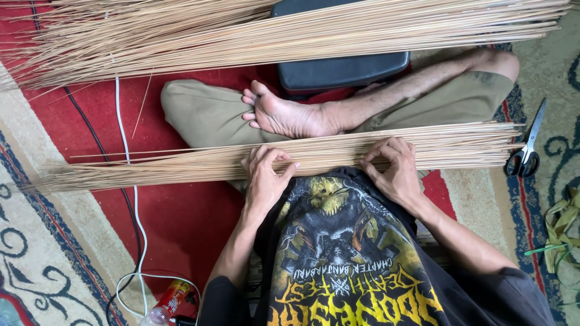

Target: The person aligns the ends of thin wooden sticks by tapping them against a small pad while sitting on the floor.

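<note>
Fingers of left hand (264, 178) and right hand (396, 172) curled, pinching thin, straight, pale sticks in lap bundle (181, 166); steel scissors (527, 151) lying nearby on patterned carpet (42, 241).

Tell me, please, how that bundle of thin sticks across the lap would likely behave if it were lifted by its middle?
The bundle of thin sticks would probably sag and splay: the sticks are long, thin and lie loose, their left tips fanned out. It likely weighs little. Both the left hand and right hand rest on it, so single sticks may slide out.
</note>
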